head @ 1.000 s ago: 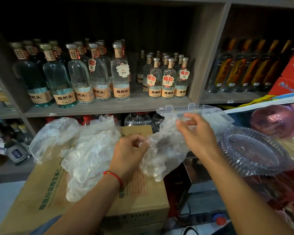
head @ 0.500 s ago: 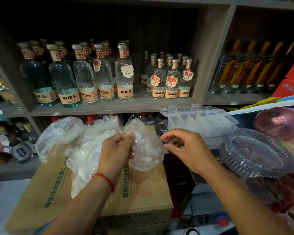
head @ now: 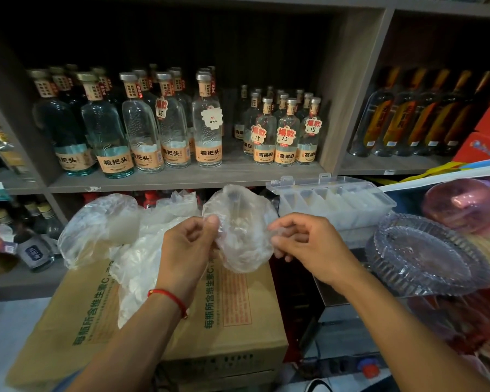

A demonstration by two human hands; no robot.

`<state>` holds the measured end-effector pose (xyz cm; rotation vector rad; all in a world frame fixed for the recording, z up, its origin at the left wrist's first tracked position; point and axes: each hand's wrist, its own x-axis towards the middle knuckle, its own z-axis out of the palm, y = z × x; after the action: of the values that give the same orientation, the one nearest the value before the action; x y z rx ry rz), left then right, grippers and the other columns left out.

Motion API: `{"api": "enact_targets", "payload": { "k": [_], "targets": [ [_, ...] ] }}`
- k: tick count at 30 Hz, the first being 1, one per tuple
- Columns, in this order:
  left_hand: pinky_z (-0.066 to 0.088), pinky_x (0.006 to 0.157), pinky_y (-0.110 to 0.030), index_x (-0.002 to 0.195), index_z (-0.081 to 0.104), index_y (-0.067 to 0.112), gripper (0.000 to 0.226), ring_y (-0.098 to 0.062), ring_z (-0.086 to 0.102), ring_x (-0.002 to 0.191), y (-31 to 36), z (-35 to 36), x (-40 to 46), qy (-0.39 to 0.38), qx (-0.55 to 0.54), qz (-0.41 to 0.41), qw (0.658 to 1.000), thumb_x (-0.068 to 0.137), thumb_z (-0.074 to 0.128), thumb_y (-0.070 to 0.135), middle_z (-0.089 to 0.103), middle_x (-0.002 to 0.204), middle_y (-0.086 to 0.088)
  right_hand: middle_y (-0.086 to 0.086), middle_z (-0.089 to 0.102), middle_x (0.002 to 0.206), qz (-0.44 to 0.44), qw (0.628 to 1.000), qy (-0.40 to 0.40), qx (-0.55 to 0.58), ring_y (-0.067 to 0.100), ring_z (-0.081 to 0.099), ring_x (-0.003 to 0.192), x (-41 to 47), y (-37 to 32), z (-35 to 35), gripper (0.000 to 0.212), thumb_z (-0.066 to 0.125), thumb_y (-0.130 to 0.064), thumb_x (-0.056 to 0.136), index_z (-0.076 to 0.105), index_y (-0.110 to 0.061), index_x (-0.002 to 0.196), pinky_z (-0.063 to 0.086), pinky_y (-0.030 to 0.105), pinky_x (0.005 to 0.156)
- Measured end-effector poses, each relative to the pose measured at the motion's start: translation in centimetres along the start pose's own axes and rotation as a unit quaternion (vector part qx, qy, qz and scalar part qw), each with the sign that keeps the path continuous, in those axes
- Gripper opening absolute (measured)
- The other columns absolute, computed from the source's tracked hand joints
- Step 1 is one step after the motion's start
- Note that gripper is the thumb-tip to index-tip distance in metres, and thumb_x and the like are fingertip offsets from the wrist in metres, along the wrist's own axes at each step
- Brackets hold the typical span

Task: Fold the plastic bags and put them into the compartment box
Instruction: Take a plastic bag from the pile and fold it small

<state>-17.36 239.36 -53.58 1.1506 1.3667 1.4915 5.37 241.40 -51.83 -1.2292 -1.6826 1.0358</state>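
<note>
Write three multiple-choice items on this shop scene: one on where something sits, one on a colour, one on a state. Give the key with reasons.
1. The loose heap of plastic bags lies
A. on the cardboard carton
B. in the glass dish
C. on the bottle shelf

2. The cord on the left wrist is
A. blue
B. red
C. green

3. The compartment box is
A. latched shut
B. upside down
C. open, lid up

Key: 1 A, the heap spreads over the carton top. 2 B, a red cord circles the wrist. 3 C, its dividers show and the lid stands behind. The left hand and right hand both pinch one clear bag.
</note>
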Motion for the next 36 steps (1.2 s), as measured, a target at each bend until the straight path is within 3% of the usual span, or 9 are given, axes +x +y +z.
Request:
{"api": "enact_targets", "payload": {
  "k": [5,10,13,16,18,21,28,31,36],
  "targets": [
    [0.053,0.066,-0.043,0.069,0.059,0.000,0.059,-0.016,0.051,0.058,0.3,-1.0,0.2,0.032,0.100,0.057,0.993,0.092,0.066,0.053,0.057,0.064,-0.017,0.000,0.077,0.086,-0.010,0.998,0.057,0.020,0.013,0.074,0.078,-0.2,0.1,-1.8,0.013,0.077,-0.016,0.093,0.079,-0.028,0.090,0.059,0.023,0.068],
    [0.042,0.059,-0.029,0.053,0.044,0.015,0.061,-0.009,0.045,0.051,0.3,-0.9,-0.1,0.021,0.236,0.075,0.969,0.088,0.059,0.062,0.048,0.053,0.010,-0.010,0.076,0.101,-0.031,0.993,0.108,0.046,0.010,0.070,0.103,-0.4,-0.3,-2.9,0.010,0.078,-0.020,0.092,0.080,-0.029,0.088,0.058,0.035,0.091],
    [0.039,0.066,-0.025,0.071,0.057,0.019,0.043,-0.017,0.056,0.078,1.1,-0.5,-0.4,0.073,0.336,0.206,0.916,0.092,0.059,0.056,0.059,0.080,0.004,-0.023,0.071,0.108,-0.073,0.991,0.102,-0.053,-0.004,0.064,0.108,-0.7,-0.6,-2.9,0.010,0.080,-0.024,0.090,0.077,-0.033,0.087,0.049,0.024,0.095],
    [0.043,0.089,-0.020,0.111,0.069,0.021,0.034,-0.008,0.056,0.108,1.8,0.8,-1.2,-0.045,0.328,0.324,0.886,0.094,0.064,0.050,0.065,0.115,0.009,-0.027,0.072,0.102,-0.097,0.984,0.065,-0.133,-0.007,0.064,0.103,-1.1,-1.1,-1.9,0.010,0.078,-0.031,0.090,0.074,-0.038,0.095,0.047,0.020,0.091],
    [0.043,0.098,-0.013,0.131,0.062,0.032,0.041,0.007,0.053,0.115,1.6,2.2,-2.1,-0.143,0.291,0.290,0.901,0.092,0.073,0.042,0.061,0.122,0.022,-0.028,0.071,0.101,-0.120,0.980,0.049,-0.151,-0.007,0.064,0.102,-1.2,-1.3,-0.9,0.021,0.081,-0.031,0.088,0.072,-0.041,0.103,0.047,0.012,0.086],
    [0.050,0.087,-0.012,0.112,0.062,0.048,0.041,0.010,0.064,0.095,1.0,3.3,-2.6,-0.136,0.201,0.213,0.946,0.089,0.078,0.019,0.071,0.093,0.030,-0.026,0.069,0.101,-0.122,0.985,0.033,-0.121,-0.005,0.066,0.101,-1.0,-1.6,-0.2,0.029,0.082,-0.034,0.087,0.069,-0.044,0.111,0.050,0.017,0.084],
    [0.057,0.079,-0.020,0.094,0.075,0.020,0.012,-0.011,0.073,0.085,0.5,0.7,-1.0,-0.035,0.026,0.100,0.994,0.089,0.078,0.009,0.078,0.090,0.001,-0.022,0.070,0.116,0.028,1.000,-0.008,-0.011,-0.001,0.068,0.108,-0.5,-0.9,-3.3,0.024,0.047,-0.047,0.107,0.067,-0.042,0.120,0.056,0.031,0.094],
    [0.058,0.080,-0.021,0.097,0.075,0.016,0.009,-0.013,0.074,0.088,0.5,0.3,-0.8,-0.027,-0.012,0.085,0.996,0.089,0.078,0.012,0.078,0.092,-0.002,-0.011,0.071,0.123,0.050,0.995,-0.066,0.056,0.006,0.071,0.109,-1.1,-0.9,-2.9,0.029,0.058,-0.054,0.099,0.066,-0.042,0.124,0.061,0.030,0.087],
    [0.057,0.073,-0.019,0.097,0.073,0.010,0.010,-0.011,0.073,0.083,0.7,0.6,-1.1,-0.033,-0.046,0.060,0.997,0.089,0.077,0.015,0.078,0.089,-0.003,0.000,0.068,0.120,0.002,0.998,-0.041,0.037,0.016,0.074,0.099,-1.1,-0.8,-1.4,0.033,0.079,-0.017,0.092,0.070,-0.036,0.119,0.062,0.038,0.093]
  ]
}}
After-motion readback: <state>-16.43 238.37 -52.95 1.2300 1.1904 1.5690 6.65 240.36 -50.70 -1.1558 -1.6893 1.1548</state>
